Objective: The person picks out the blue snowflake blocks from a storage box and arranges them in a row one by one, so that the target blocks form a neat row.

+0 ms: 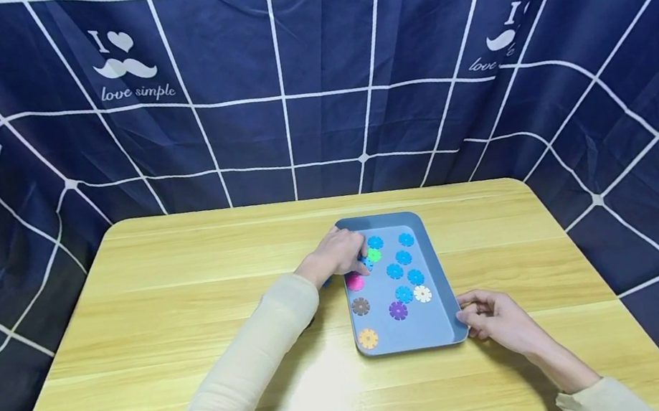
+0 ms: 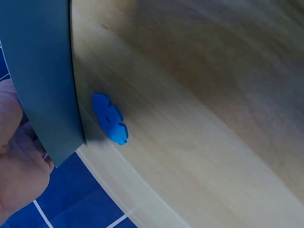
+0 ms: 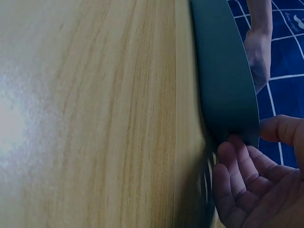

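Observation:
A blue-grey rectangular tray (image 1: 419,332) lies on the table with several notched plastic snowflake discs spread over its floor. My left hand (image 1: 340,251) reaches over the tray's left rim, thumb and forefinger curled at a blue snowflake disc (image 1: 368,264) beside a green disc (image 1: 374,255). A pink disc (image 1: 355,282) lies just below that hand. In the left wrist view the tray wall hides most of the fingers. My right hand (image 1: 497,319) grips the tray's near right corner, thumb at the rim and fingers against the outer wall (image 3: 228,80).
Outside the tray, a blue disc (image 2: 110,118) lies on the wooden table (image 1: 187,295) close to the left wall. Brown (image 1: 360,306), orange (image 1: 368,338), purple (image 1: 397,310) and white (image 1: 423,293) discs lie inside, with several blue ones. A dark blue checked curtain (image 1: 239,133) surrounds the table.

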Available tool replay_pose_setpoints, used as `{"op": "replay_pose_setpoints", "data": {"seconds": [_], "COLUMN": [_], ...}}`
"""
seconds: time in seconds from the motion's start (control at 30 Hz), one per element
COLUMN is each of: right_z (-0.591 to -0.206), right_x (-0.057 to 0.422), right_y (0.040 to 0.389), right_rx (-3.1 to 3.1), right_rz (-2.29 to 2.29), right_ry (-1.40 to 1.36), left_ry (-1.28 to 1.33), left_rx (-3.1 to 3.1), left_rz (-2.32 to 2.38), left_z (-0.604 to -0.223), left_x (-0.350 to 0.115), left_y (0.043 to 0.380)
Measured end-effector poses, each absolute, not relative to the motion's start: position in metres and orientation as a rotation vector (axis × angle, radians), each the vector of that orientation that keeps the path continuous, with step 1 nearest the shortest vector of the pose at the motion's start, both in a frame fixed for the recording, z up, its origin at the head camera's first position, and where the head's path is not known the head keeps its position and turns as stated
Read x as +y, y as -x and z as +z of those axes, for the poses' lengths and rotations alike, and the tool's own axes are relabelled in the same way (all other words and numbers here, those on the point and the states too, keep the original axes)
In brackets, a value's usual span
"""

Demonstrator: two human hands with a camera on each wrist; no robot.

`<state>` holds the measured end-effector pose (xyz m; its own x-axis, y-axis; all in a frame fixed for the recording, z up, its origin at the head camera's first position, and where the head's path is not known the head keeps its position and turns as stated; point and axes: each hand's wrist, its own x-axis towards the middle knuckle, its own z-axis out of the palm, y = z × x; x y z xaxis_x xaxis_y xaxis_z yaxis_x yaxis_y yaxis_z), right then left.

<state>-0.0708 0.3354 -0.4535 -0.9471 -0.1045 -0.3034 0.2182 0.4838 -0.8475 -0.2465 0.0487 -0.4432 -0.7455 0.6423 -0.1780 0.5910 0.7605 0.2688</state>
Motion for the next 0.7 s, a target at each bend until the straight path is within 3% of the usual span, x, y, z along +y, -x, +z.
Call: {"op": "replay_pose_setpoints", "data": {"seconds": [0.7], "right_z": [-0.453], "right_x": [0.333], "right_y": [0.070], "right_rx": [2.428], "right_rz": [-1.433], "right_ry": [-0.111], "left_ry": [-1.001], "left_rx": [2.614], "left_rz": [0.802], "left_z": [-0.440], "left_x": [0.033], "left_y": [0.248]}}
